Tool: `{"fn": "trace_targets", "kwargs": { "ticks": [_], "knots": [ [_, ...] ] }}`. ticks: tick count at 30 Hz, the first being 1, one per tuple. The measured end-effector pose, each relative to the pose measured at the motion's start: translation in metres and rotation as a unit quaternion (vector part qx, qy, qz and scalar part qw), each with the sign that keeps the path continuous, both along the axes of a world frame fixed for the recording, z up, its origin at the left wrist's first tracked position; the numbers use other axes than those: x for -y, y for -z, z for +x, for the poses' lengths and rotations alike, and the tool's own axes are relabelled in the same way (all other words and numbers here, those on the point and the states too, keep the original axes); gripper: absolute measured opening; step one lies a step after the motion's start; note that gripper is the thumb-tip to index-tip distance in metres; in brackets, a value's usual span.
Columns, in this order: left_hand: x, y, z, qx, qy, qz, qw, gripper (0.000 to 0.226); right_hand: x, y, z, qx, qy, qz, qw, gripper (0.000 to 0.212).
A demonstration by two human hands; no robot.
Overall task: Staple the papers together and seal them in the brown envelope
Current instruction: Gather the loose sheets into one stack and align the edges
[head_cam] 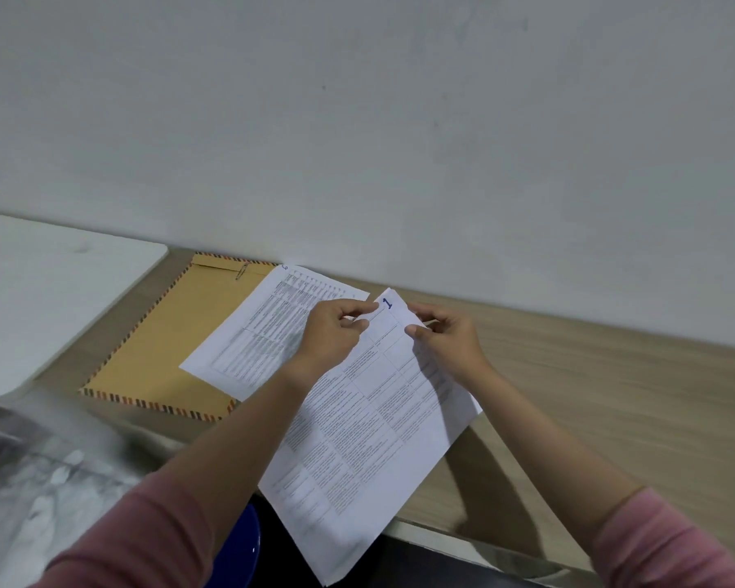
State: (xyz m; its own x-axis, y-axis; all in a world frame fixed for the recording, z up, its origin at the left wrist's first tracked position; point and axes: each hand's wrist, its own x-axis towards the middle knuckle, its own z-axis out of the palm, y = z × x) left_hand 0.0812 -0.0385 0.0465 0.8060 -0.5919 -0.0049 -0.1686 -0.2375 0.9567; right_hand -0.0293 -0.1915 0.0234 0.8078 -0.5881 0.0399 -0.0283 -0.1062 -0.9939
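- At the far left a white board or tabletop (39, 299) lies bare, and nothing on it looks part of the job
- Just right of it the brown envelope (162, 345), edged with a striped border, lies flat on the wooden desk (612, 396) close to the wall, with a paper clip (242, 271) on its flap end; it holds nothing that I can see and is not sealed
- Over the envelope's right part rests a loose printed sheet (268, 328), a handwritten number at its top corner, apart from the stack in hand and not yet joined to it
- Next, the left hand (334, 333) pinches the top edge of the held papers (366, 418) between thumb and fingers, closed narrowly on the paper
- Those held papers, marked with a blue "1" at the top corner, hang tilted from the desk edge down toward the person's lap, lifted rather than lying flat
- On the right, the right hand (446, 337) grips the same top corner from the other side, thumb on top, also closed tight on the sheets
- Whether a staple already sits in that corner I cannot tell, since the fingers cover it and the print is blurred
- No stapler shows anywhere in view
- My judgement: the work is at an early stage, with pages being gathered or squared; stapling, filling the envelope and sealing it all appear left to do
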Motion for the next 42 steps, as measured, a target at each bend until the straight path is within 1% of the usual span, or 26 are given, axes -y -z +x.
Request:
{"fn": "trace_targets", "kwargs": {
  "ticks": [5,7,8,10,12,14,16,18,20,23,26,29,32,34,36,38,42],
  "knots": [
    [-0.05,-0.004,0.027,0.019,-0.051,0.009,0.998,0.028,-0.036,-0.003,0.046,-0.017,-0.062,0.032,0.997,0.033],
    [-0.076,-0.003,0.041,0.017,-0.071,0.016,0.997,0.027,-0.055,-0.004,0.068,-0.033,-0.085,0.048,0.995,0.024],
    [-0.09,-0.002,0.05,0.015,-0.085,0.021,0.996,0.027,-0.063,-0.006,0.079,-0.044,-0.096,0.039,0.994,0.019],
    [-0.117,0.0,0.068,0.015,-0.116,0.032,0.993,0.026,-0.073,-0.005,0.106,-0.063,-0.097,-0.028,0.993,0.014],
    [-0.141,0.001,0.088,0.033,-0.14,0.043,0.989,0.026,-0.076,0.004,0.14,-0.088,-0.079,-0.116,0.986,0.02],
    [-0.16,0.001,0.107,0.045,-0.154,0.065,0.985,0.027,-0.077,0.019,0.173,-0.135,-0.061,-0.188,0.971,0.029],
    [-0.175,0.003,0.124,0.046,-0.162,0.09,0.982,0.028,-0.076,0.036,0.2,-0.195,-0.045,-0.262,0.944,0.039],
    [-0.185,0.006,0.14,0.041,-0.161,0.101,0.981,0.029,-0.073,0.05,0.217,-0.266,-0.055,-0.343,0.899,0.047],
    [-0.191,0.01,0.153,0.031,-0.149,0.104,0.983,0.029,-0.075,0.061,0.223,-0.321,-0.072,-0.386,0.862,0.05],
    [-0.194,0.018,0.166,0.017,-0.121,0.111,0.986,0.029,-0.086,0.071,0.217,-0.34,-0.072,-0.417,0.84,0.045],
    [-0.19,0.028,0.175,0.009,-0.081,0.111,0.99,0.027,-0.092,0.07,0.199,-0.331,-0.063,-0.423,0.841,0.045],
    [-0.174,0.035,0.176,-0.058,-0.052,0.111,0.991,0.026,-0.086,0.069,0.172,-0.338,-0.053,-0.413,0.844,0.047],
    [-0.153,0.039,0.17,-0.09,-0.014,0.117,0.989,0.025,-0.074,0.067,0.152,-0.346,-0.022,-0.384,0.856,0.044],
    [-0.142,0.042,0.165,-0.097,0.002,0.123,0.988,0.025,-0.068,0.064,0.15,-0.332,-0.001,-0.372,0.867,0.041],
    [-0.134,0.046,0.161,-0.1,0.011,0.126,0.987,0.025,-0.064,0.062,0.155,-0.325,-0.002,-0.365,0.873,0.045],
    [-0.127,0.051,0.159,-0.095,0.015,0.125,0.987,0.025,-0.064,0.062,0.162,-0.341,-0.004,-0.347,0.873,0.049],
    [-0.12,0.062,0.152,-0.093,0.012,0.129,0.987,0.026,-0.062,0.059,0.169,-0.352,0.012,-0.329,0.876,0.044]
  ]
}}
